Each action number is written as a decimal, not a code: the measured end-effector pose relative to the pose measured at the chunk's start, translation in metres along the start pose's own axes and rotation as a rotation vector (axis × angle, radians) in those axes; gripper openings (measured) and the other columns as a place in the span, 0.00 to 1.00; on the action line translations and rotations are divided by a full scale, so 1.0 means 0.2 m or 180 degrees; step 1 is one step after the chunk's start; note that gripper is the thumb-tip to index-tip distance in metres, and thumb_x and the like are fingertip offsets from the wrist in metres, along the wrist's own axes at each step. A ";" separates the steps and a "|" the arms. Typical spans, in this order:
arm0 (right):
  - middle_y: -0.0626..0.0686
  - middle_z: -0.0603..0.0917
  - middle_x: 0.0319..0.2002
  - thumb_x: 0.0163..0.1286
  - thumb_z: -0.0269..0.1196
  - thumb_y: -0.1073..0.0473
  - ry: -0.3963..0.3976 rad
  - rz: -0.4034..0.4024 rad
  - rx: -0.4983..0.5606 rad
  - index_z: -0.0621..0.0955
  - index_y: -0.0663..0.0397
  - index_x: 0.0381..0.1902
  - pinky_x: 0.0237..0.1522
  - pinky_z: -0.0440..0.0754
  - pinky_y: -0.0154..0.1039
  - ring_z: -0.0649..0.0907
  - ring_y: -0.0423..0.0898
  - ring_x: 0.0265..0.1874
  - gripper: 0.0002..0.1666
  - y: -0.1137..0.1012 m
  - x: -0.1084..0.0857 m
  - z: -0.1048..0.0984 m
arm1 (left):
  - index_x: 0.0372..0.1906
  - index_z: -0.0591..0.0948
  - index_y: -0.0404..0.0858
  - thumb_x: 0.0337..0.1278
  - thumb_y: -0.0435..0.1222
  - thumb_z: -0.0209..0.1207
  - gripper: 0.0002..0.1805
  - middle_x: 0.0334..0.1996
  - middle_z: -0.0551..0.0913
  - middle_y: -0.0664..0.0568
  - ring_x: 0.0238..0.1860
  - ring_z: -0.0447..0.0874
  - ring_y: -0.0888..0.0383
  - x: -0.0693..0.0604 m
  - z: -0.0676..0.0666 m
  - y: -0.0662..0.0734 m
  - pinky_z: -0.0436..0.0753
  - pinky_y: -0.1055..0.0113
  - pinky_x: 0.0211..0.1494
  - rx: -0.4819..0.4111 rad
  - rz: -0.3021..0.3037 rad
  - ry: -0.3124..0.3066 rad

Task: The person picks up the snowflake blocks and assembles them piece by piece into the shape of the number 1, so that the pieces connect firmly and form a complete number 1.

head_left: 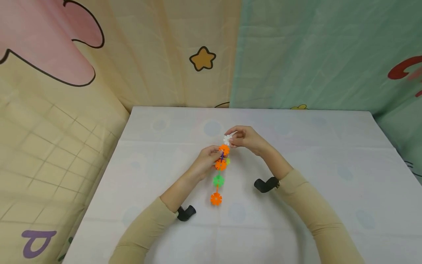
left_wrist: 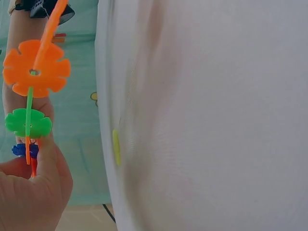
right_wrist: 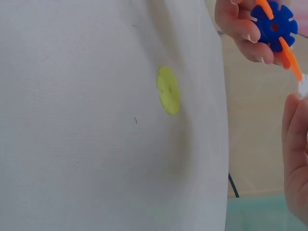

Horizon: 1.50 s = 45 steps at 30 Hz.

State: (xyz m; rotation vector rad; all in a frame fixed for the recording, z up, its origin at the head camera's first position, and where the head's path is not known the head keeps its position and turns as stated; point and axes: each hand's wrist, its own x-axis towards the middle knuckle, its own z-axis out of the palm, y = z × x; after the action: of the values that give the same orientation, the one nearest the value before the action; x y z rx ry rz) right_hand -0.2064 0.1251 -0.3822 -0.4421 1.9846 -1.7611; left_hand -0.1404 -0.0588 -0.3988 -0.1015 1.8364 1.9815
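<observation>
My left hand [head_left: 203, 162] grips a chain of flower-shaped interlocking discs near its far end. The chain runs toward me: an orange disc [head_left: 224, 149], a blue disc [right_wrist: 274, 26] seen edge-on from the head, another orange disc [head_left: 221, 165], a green disc [head_left: 218, 180] and an orange disc [head_left: 216, 199] at the near end. Between thumb and fingers, my right hand [head_left: 247, 140] pinches a white flower disc [head_left: 227, 139]. Its edge is right by the far orange disc; whether they are joined, I cannot tell.
A yellow-green flower disc [right_wrist: 168, 90] lies on the white-covered table [head_left: 296, 146], below the hands. Black wrist mounts [head_left: 266, 184] stick out from both forearms. Printed curtains [head_left: 165, 55] hang behind the table and at its sides.
</observation>
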 end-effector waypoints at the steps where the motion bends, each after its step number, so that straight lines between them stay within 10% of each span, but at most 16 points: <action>1: 0.52 0.80 0.27 0.65 0.55 0.75 -0.0007 -0.0011 -0.0004 0.72 0.74 0.52 0.39 0.82 0.38 0.82 0.43 0.26 0.17 0.00 0.00 0.00 | 0.49 0.73 0.27 0.69 0.32 0.46 0.12 0.49 0.77 0.33 0.35 0.79 0.59 0.00 0.00 0.00 0.78 0.72 0.36 0.0014 0.0001 0.0004; 20: 0.59 0.78 0.25 0.64 0.57 0.73 -0.0117 -0.0658 -0.0610 0.78 0.70 0.45 0.32 0.81 0.37 0.79 0.55 0.24 0.11 -0.02 -0.08 0.01 | 0.44 0.73 0.24 0.69 0.27 0.44 0.10 0.47 0.78 0.29 0.49 0.79 0.40 -0.02 0.03 0.00 0.79 0.64 0.49 -0.0280 0.0077 -0.0214; 34: 0.57 0.78 0.22 0.64 0.57 0.74 -0.0902 -0.0980 -0.1265 0.81 0.65 0.38 0.24 0.75 0.34 0.74 0.46 0.19 0.08 -0.18 -0.13 -0.03 | 0.45 0.71 0.22 0.66 0.23 0.44 0.08 0.41 0.81 0.36 0.34 0.84 0.56 -0.08 0.07 0.01 0.79 0.61 0.49 -0.0565 -0.0065 -0.0483; 45: 0.61 0.82 0.31 0.63 0.57 0.76 -0.0584 -0.0830 -0.0656 0.78 0.71 0.34 0.27 0.79 0.35 0.77 0.45 0.21 0.03 -0.11 -0.13 -0.01 | 0.54 0.69 0.19 0.65 0.23 0.46 0.15 0.42 0.82 0.39 0.38 0.84 0.55 -0.09 0.09 0.02 0.76 0.59 0.52 -0.0765 -0.0176 -0.0336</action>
State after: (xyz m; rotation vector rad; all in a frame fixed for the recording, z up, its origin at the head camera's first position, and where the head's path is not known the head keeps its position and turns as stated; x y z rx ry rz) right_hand -0.1861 0.1366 -0.3574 -0.9341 2.0564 -1.5978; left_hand -0.1222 -0.0468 -0.3872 -0.1161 1.5098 2.1187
